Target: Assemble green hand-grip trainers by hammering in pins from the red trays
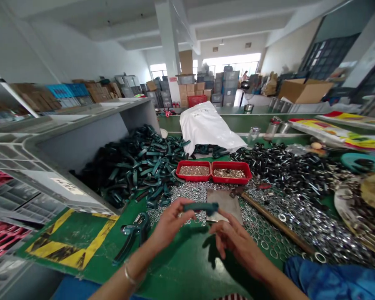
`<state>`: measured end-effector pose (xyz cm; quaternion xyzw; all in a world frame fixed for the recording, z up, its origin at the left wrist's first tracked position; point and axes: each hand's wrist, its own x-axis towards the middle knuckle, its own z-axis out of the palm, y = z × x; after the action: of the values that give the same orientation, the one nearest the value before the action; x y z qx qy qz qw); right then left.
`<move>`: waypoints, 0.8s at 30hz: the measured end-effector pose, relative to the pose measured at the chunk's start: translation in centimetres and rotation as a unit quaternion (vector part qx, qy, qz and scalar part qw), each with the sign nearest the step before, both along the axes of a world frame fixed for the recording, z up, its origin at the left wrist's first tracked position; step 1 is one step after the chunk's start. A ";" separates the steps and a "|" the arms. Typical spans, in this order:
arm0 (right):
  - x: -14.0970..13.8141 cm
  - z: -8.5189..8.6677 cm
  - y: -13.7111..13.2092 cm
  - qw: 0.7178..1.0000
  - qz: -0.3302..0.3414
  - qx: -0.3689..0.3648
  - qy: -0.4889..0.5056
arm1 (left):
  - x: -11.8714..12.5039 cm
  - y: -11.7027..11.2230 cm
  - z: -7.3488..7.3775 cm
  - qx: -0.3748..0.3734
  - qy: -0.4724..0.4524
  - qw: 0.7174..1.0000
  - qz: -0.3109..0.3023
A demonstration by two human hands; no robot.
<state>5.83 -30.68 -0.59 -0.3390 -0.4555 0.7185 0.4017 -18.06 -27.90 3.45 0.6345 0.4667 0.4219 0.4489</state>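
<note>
My left hand (171,223) pinches the left end of a dark green plastic grip handle (201,207) above the green workbench (181,271). My right hand (234,243) is curled just below the handle's right end, and I cannot see a firm hold there. A dark green hand gripper tool (134,235) lies on the bench left of my left hand. Behind my hands is a flat metal plate (223,206), and a scatter of steel washers (187,192) lies around it. A metal bangle (127,276) circles my left wrist.
A heap of green handles (137,166) lies beyond, beside red trays (193,171) of small metal parts. Right are black parts (284,168), more washers, a wooden-handled tool (276,223) and blue cloth (331,279). A grey crate (71,158) stands left.
</note>
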 end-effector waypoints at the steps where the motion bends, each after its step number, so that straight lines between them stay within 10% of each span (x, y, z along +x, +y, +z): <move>1: -0.2 -0.3 0.2 1.000 -0.004 -0.008 0.001 | 1.0 -1.4 -1.0 -0.034 -0.019 0.999 -0.029; 7: -2.1 -3.6 0.1 0.979 -0.002 0.037 -0.200 | 1.1 -2.5 -4.1 -0.011 0.280 0.959 -0.039; 12: -4.4 -0.9 2.2 0.844 0.036 0.290 -0.450 | 0.8 2.1 -4.6 0.031 0.378 0.916 -0.132; 15: -3.8 0.8 4.6 0.846 -0.006 0.294 -0.445 | 0.2 5.2 -5.0 0.050 0.388 0.915 -0.097; 20: 3.8 0.0 6.3 0.849 -0.061 0.242 -0.467 | -1.8 8.1 -6.7 0.111 0.579 0.807 -0.019; 24: 13.0 -1.7 5.5 0.826 -0.075 0.200 -0.522 | -2.1 8.5 -8.3 0.107 0.597 0.794 -0.049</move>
<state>18.83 -25.16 -2.31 -0.6090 -0.7037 0.2955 0.2161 -20.14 -19.37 -4.83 0.8264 0.5620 -0.0161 0.0310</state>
